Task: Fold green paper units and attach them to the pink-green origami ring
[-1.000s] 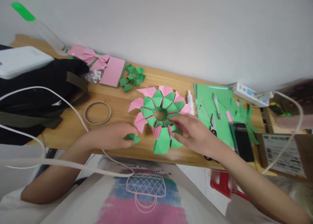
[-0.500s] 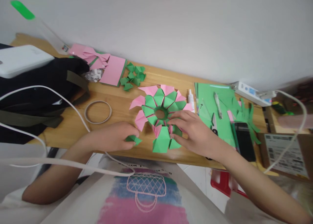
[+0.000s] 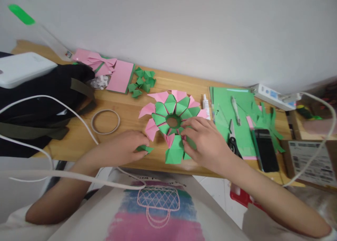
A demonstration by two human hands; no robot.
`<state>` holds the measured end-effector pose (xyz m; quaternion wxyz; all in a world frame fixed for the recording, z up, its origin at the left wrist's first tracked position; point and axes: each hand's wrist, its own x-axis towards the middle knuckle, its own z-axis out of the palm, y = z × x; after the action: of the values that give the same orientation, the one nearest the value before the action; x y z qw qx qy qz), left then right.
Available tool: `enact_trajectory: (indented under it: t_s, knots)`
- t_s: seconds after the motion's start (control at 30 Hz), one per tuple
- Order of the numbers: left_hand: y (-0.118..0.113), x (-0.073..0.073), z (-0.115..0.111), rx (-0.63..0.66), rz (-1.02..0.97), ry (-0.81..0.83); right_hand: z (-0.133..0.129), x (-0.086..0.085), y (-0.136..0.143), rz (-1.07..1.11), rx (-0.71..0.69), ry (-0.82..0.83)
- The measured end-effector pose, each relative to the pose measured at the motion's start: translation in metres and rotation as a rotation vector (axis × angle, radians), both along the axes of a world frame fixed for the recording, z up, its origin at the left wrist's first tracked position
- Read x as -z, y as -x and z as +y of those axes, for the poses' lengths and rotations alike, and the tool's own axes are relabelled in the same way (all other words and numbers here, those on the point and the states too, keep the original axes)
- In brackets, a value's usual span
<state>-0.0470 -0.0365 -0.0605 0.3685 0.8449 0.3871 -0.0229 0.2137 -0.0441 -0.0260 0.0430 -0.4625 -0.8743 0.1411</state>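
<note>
A ring-shaped paper flower (image 3: pixel 160 119), folded from green and pink pieces around an open centre, lies on the wooden table. My right hand (image 3: pixel 202 139) is on its right side, thumb and fingers closed on the flower's lower right edge. Two larger green pieces stick out at the flower's front; my right hand partly covers one. To the left, my left hand (image 3: pixel 131 146) pinches a small folded green paper piece (image 3: pixel 144 149) just above the table, apart from the flower. Behind it sits a pile of similar green folded pieces (image 3: pixel 142 82).
A tape ring (image 3: pixel 105 121) lies at left, near a white cable and a black bag (image 3: pixel 73 79). A glue tube (image 3: pixel 205 106), scissors (image 3: pixel 233 142), green paper (image 3: pixel 223 111) and a phone (image 3: pixel 265 149) are at right. Pink paper (image 3: pixel 121 76) lies behind.
My right thumb and fingers have drawn closer together at the flower's lower right edge. My left hand stays almost still with its green piece. The view has shifted slightly.
</note>
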Motion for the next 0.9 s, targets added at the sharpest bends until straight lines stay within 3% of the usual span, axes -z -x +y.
enact_trajectory:
  t_s: [0.13,0.27,0.43,0.57,0.7,0.73,0.8,0.9]
  knots:
    - [0.000,0.003,0.003,-0.025,0.125,0.005,0.000,-0.001,0.009,-0.051,0.000,-0.049]
    - [0.001,0.001,0.008,-0.037,0.152,0.012,0.002,-0.003,0.012,-0.073,0.004,0.006]
    - [0.005,0.006,0.013,-0.102,0.190,-0.015,0.003,-0.003,0.001,0.046,0.005,0.061]
    - [0.018,0.004,0.011,-0.162,0.245,-0.220,-0.004,0.001,-0.016,0.194,-0.006,0.012]
    - [0.020,-0.018,0.011,-0.347,0.218,-0.536,-0.014,0.005,-0.031,0.288,0.025,-0.060]
    - [0.015,-0.024,0.013,-0.345,0.176,-0.601,-0.016,0.005,-0.033,0.303,0.033,-0.066]
    - [0.002,-0.034,0.019,-0.163,0.013,-0.607,-0.020,0.006,-0.035,0.320,0.047,-0.061]
    - [-0.022,-0.038,0.029,0.150,-0.137,-0.456,-0.023,0.006,-0.035,0.331,0.047,-0.055]
